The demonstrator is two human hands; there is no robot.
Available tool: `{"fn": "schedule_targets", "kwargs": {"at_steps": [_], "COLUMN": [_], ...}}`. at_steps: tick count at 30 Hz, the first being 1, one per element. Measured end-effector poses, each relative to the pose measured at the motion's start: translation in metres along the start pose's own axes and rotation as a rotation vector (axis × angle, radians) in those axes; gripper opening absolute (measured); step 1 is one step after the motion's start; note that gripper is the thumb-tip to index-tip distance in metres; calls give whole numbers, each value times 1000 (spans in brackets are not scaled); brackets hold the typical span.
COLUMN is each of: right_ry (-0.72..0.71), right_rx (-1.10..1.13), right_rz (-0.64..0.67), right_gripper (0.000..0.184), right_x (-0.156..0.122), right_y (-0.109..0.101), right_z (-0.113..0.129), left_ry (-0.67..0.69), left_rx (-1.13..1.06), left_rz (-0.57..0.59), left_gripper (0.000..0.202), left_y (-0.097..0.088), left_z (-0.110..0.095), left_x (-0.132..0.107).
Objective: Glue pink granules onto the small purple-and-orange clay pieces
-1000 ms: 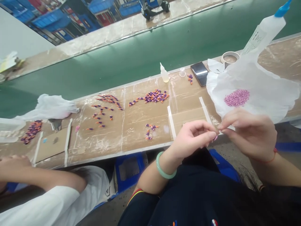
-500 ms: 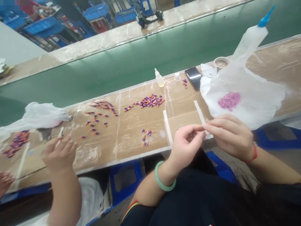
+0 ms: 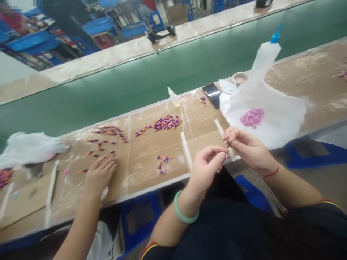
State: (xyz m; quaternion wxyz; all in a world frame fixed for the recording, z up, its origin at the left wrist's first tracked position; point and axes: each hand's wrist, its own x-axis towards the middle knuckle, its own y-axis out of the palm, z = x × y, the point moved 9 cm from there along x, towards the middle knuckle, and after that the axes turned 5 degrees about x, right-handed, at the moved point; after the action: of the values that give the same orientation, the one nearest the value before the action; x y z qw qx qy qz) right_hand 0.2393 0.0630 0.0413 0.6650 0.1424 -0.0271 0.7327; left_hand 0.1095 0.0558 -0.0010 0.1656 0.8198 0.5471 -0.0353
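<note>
My left hand [image 3: 207, 168], with a green bangle on its wrist, is pinched closed at the table's front edge. A tiny pinkish bit shows at its fingertips, too small to name. Close by on the right is my right hand [image 3: 246, 148], its thumb and fingers pressed together; what they hold, if anything, is hidden. Under and beside the hands lie a cardboard piece [image 3: 200, 143] and white strips [image 3: 186, 150]. Tiny pink pieces [image 3: 252, 118] form a heap on a white sheet [image 3: 284, 115] beyond my right hand.
Small purple-and-orange pieces [image 3: 167, 122] lie in a pile, with a smaller group [image 3: 162, 167] nearer. A co-worker's hand [image 3: 100, 175] rests among more pieces at left. Behind stand a small dropper bottle [image 3: 173, 97], a phone [image 3: 212, 95], a tape roll [image 3: 240, 77] and a blue-tipped bottle [image 3: 267, 54].
My hands have parted slightly at the fingertips, my right hand lifting a little. The co-worker's hand has moved right onto the scattered pieces. The whole view has shifted.
</note>
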Motion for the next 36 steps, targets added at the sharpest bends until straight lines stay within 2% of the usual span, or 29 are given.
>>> {"fn": "schedule_targets", "kwargs": {"at_steps": [3,6,12,21,23,26,29,32,36], "right_ry": [76,48,-128,-350,-343,-240,-146,-144,-153], "right_rx": [141,101,-212,-447,-416,-349,-445,-565,-616], "right_rz": [-10,-33,-87,-87,-62,-57,25,120,97], "right_gripper": [17,10,5,17,19,18,9,12,12], "right_x": [-1,-3,-8,-15,-15,-12,-9,-7,-4], "right_y": [4,4,2,13,15,10,13,21,25], "right_z": [-19,-23,-1,26,27,22,21,26,31], "left_ry": [18,32,79,164,190,296,405,454,479], "left_rx": [-65,-87,-48,-24,20,195,395,491,522], "left_rz": [-9,-39,-79,-113,-120,-154,-182,-158,-176], "left_gripper": [29,29,32,30,26,19,14,13,14], "left_y": [3,2,-2,-4,-5,-8,-9,-6,-8], "left_z": [-2,-4,-6,-10,-14,-29,-44,-50,-50], "left_x": [4,7,7,4,2,-4,-10,-12,-11]}}
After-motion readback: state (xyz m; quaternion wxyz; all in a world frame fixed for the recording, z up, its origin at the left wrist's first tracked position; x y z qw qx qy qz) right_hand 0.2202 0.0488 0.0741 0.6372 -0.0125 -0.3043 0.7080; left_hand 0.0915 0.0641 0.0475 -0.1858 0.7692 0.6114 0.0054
